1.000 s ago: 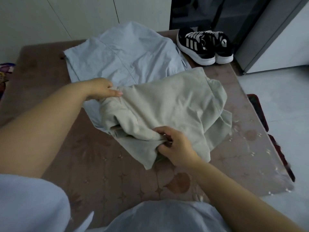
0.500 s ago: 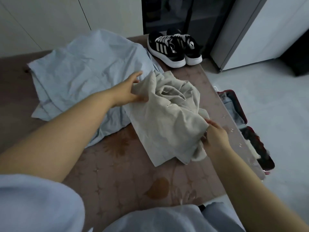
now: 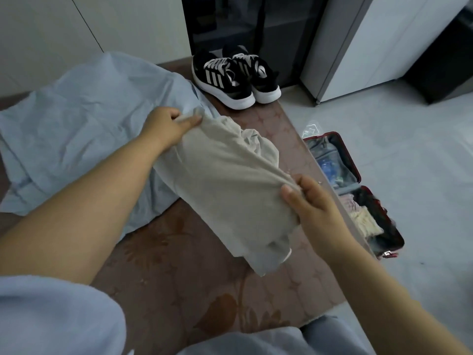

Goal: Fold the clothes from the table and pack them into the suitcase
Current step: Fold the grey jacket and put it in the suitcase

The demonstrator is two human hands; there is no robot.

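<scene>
My left hand (image 3: 169, 126) and right hand (image 3: 307, 201) both pinch the folded beige garment (image 3: 220, 185), lifted above the table (image 3: 179, 278). Carrying it toward the open suitcase (image 3: 358, 198), loose layers could slip and unfold.

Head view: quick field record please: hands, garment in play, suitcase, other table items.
left hand: grip on far end of beige fabric garment
right hand: pinches its near right edge
garment state: bunched, stretched between both hands
light blue fabric garment: spread on brown patterned table, partly under the beige one
dark red suitcase: open on floor, right of table, items inside
black-and-white sneakers: pair at far table corner
</scene>
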